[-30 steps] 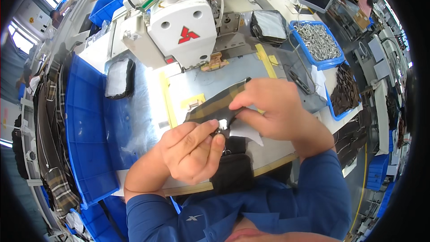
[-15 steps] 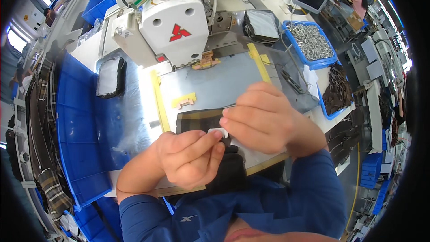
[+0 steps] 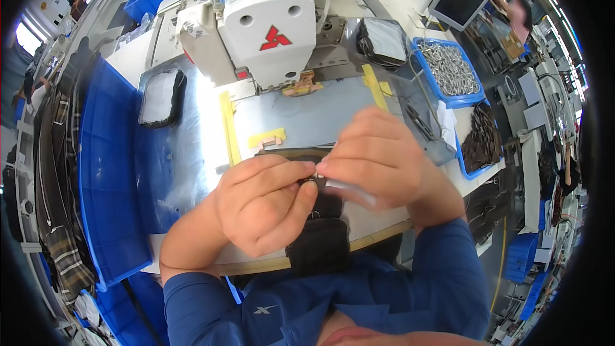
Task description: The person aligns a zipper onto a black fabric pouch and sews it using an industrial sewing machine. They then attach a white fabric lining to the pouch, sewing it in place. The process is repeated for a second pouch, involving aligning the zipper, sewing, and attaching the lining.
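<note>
My left hand is closed in a pinch at the top end of a dark fabric piece, which hangs over the table's front edge. Facing it, my right hand is closed too, its fingertips meeting those of the left. A blurred white slip sticks out below the right fingers. A small metal-looking bit shows where the fingertips meet; its shape is too small to make out. Behind the hands, a dark cloth with an olive band lies on the table, mostly covered by them.
A white industrial sewing machine stands ahead, its grey plate edged with yellow tape. Blue bins hold metal rings and brown strips at right. A large blue bin stands left. Dark stacked pieces lie beside it.
The white slip has gone from my left fingertips to below my right fingers, and the two hands' fingertips have come together. My view has shifted slightly.
</note>
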### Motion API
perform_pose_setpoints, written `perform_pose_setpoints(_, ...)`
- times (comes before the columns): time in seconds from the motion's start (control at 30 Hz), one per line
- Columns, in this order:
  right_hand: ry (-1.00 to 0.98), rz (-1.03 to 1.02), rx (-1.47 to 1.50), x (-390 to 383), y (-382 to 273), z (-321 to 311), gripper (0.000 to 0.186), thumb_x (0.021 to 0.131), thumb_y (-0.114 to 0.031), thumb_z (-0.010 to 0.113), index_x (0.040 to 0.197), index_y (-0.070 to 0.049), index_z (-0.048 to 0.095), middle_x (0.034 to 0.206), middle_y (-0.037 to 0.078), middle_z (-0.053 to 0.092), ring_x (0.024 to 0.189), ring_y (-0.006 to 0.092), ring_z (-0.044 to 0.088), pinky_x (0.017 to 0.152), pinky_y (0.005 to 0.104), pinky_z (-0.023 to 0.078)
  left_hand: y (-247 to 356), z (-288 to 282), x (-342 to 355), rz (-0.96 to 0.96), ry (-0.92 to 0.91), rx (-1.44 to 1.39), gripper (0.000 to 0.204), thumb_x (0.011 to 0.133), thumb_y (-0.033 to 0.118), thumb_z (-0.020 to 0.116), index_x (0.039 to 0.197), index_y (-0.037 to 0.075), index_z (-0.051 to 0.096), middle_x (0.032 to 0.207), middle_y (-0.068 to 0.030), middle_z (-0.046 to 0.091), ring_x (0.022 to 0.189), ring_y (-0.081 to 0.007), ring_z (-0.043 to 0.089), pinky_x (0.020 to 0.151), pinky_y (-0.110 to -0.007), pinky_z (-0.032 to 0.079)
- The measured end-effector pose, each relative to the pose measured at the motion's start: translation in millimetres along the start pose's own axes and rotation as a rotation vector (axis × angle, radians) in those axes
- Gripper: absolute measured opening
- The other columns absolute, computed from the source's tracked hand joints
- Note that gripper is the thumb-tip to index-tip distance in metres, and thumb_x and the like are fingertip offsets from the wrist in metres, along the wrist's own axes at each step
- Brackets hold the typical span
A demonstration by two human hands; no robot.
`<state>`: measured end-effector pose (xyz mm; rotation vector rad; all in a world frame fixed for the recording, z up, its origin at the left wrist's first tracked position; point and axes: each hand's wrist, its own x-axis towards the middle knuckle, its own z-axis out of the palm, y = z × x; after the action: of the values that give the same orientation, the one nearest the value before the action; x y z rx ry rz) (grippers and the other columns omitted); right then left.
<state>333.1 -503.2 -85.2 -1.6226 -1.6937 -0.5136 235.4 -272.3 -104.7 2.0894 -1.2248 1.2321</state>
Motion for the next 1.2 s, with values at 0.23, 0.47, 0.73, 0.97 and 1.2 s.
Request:
perform_pose_setpoints(0.23,0.059,-0.082,-0.062,-0.4,-4.3,2.8,0.021,0.077,-0.01,0.08,0.096,-0.002,0.078,0.09,0.006,0.073,0.08,0.024,0.068,0.071,0.0378,0.055,-0.1,-38.0,17.9,-0.438,-0.019,-0.218,0.029,0.068,0.014,0.089,0.091,0.001,0.077,0.094,-0.0142,0.076,0.081,-0.0299,0.074,0.07,-0.038,0.06)
perform_pose_setpoints(0.47,0.048,-0.1,-0.049,2.0,-7.3,5.1,0.019,0.078,-0.011,0.081,0.095,-0.003,0.078,0.089,0.006,0.073,0.079,0.0223,0.068,0.069,0.0362,0.054,-4.8,-45.0,18.0,-0.59,-0.152,-0.368,0.022,0.072,0.007,0.082,0.094,0.002,0.083,0.095,-0.0131,0.077,0.078,-0.0258,0.074,0.068,-0.034,0.058)
perform_pose_setpoints(0.73,0.049,-0.1,-0.055,3.1,-10.0,5.8,0.017,0.08,-0.011,0.082,0.094,-0.003,0.078,0.09,0.006,0.074,0.079,0.0222,0.068,0.069,0.0358,0.053,-2.8,-36.3,18.2,-0.335,-0.116,-0.047,0.027,0.065,0.008,0.079,0.091,0.006,0.084,0.097,-0.0088,0.074,0.082,-0.0246,0.073,0.069,-0.033,0.057)
perform_pose_setpoints(0.97,0.047,-0.099,-0.042,2.9,-10.8,7.6,0.016,0.08,-0.012,0.082,0.094,-0.004,0.078,0.091,0.006,0.074,0.081,0.0222,0.069,0.07,0.0364,0.053,-6.2,-31.0,15.0,-0.214,-0.118,-0.032,0.022,0.069,0.009,0.079,0.089,0.002,0.082,0.101,-0.0112,0.076,0.085,-0.0284,0.077,0.071,-0.035,0.062)
perform_pose_setpoints(1.2,0.056,-0.084,-0.019,0.0,-10.1,6.1,0.016,0.081,-0.011,0.08,0.096,-0.005,0.078,0.093,0.006,0.074,0.081,0.0236,0.068,0.072,0.0378,0.054,-19.2,-26.7,7.8,-0.166,-0.139,-0.248,0.022,0.077,0.005,0.078,0.098,-0.003,0.075,0.11,-0.0212,0.074,0.089,-0.0336,0.077,0.073,-0.04,0.065)
